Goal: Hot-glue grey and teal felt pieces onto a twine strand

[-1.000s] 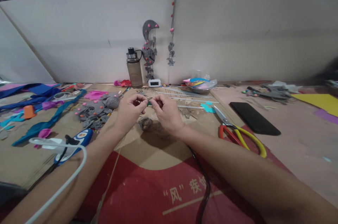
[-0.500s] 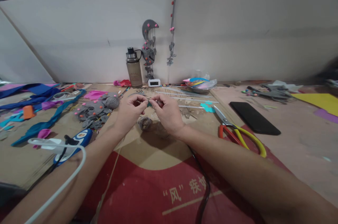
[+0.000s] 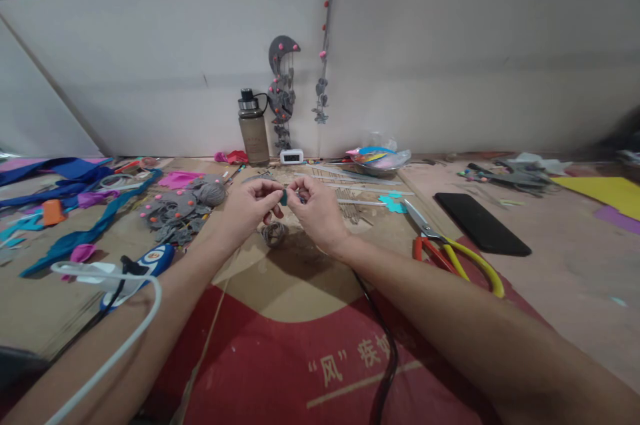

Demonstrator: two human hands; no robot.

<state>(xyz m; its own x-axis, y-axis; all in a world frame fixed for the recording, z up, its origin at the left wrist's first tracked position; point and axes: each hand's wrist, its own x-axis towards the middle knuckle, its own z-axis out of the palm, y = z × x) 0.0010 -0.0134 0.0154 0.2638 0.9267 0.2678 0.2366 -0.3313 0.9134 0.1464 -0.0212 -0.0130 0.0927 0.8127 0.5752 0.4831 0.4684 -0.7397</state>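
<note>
A small dark green piece (image 3: 284,197) is pinched between the fingertips of both hands above the cardboard. My left hand (image 3: 253,207) has its thumb and index finger closed on the piece from the left. From the right, my right hand (image 3: 314,209) grips it with thumb and fingers pressed together. Just below and between the hands lies a coil of grey cord (image 3: 273,234). Further left rests a grey yarn ball (image 3: 212,191) beside grey felt shapes (image 3: 175,211) with pink and orange balls.
Scissors (image 3: 434,235) and a black phone (image 3: 481,223) lie on the right. A bottle (image 3: 254,135) and small white clock (image 3: 291,157) stand at the back. Blue felt strips (image 3: 95,228) and a power strip (image 3: 150,268) with cables are on the left. Glue sticks (image 3: 357,188) lie behind.
The green piece shows more clearly between the fingertips, and the fingers have shifted slightly. The hanging grey string on the wall has swung a little.
</note>
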